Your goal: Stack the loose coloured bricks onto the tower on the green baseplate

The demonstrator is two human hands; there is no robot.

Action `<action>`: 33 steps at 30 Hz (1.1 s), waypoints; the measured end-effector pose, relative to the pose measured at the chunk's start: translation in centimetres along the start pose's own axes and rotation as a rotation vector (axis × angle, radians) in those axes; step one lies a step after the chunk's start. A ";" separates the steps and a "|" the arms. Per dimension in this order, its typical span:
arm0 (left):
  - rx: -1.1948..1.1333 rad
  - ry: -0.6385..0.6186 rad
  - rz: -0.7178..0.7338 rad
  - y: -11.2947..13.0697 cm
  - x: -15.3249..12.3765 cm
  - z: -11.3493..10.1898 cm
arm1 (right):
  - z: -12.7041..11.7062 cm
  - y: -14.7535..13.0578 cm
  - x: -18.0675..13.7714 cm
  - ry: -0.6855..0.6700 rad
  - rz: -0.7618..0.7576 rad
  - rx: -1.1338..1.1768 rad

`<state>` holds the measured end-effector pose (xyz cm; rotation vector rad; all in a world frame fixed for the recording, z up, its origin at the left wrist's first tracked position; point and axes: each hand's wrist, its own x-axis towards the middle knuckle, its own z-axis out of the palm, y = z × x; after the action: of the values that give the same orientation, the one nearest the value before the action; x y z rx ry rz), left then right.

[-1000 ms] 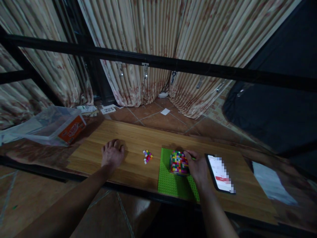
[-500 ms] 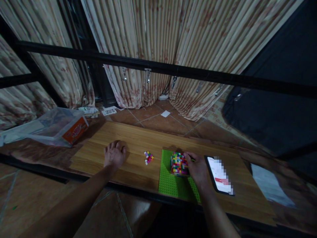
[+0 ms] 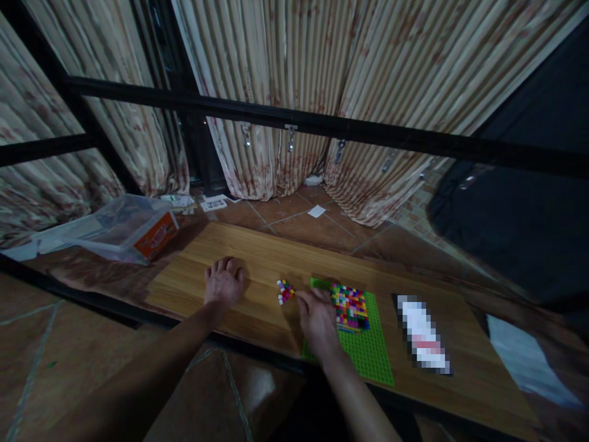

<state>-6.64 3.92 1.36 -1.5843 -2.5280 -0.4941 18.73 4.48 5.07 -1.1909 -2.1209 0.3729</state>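
Note:
A green studded baseplate [image 3: 368, 350] lies on a wooden board [image 3: 257, 258], with a block of many-coloured small bricks [image 3: 350, 306] built on it. A small heap of loose coloured bricks [image 3: 285, 291] lies on the board to its left. My right hand [image 3: 317, 319] reaches over the baseplate's left edge, its fingertips right beside the loose heap; whether they pinch a brick is hidden. My left hand [image 3: 223, 283] rests palm down on the board further left, fingers curled under, holding nothing I can see.
A phone [image 3: 423, 334] with a lit screen lies on the board right of the baseplate. A clear plastic box with an orange label [image 3: 138, 227] sits at the left. A black bar [image 3: 322, 126] crosses before striped curtains. A white sheet [image 3: 529, 362] lies far right.
My right hand has left the right side of the coloured block and moved left across the baseplate to the loose bricks. The view has shifted a little to the left. The left hand stays put.

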 end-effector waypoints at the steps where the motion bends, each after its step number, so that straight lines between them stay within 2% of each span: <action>1: -0.002 0.000 -0.002 0.0 0.0 0.0 | 0.7 0.0 0.1 -0.033 0.007 -0.007; 7: -0.002 -0.008 -0.006 0.1 0.0 -0.1 | 3.1 0.8 0.9 -0.157 0.034 -0.045; 15: -0.011 -0.009 -0.010 0.2 0.0 -0.3 | 3.3 0.4 1.0 -0.114 0.067 -0.094; 18: -0.001 -0.003 -0.011 0.1 0.0 -0.1 | 2.0 -0.4 0.4 -0.082 0.130 0.027; 23: 0.000 0.010 -0.006 0.1 0.0 -0.2 | -1.6 -0.6 -1.3 0.050 0.206 0.278; 28: 0.010 -0.010 -0.010 0.3 0.0 -0.4 | -5.3 2.4 -2.6 0.196 0.351 0.318; 33: 0.018 -0.013 -0.009 0.1 0.1 -0.2 | -7.8 5.8 -2.4 0.257 0.425 0.152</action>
<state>-6.58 4.00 1.63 -1.5758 -2.5426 -0.4627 28.58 5.03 6.66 -1.5083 -1.5873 0.5268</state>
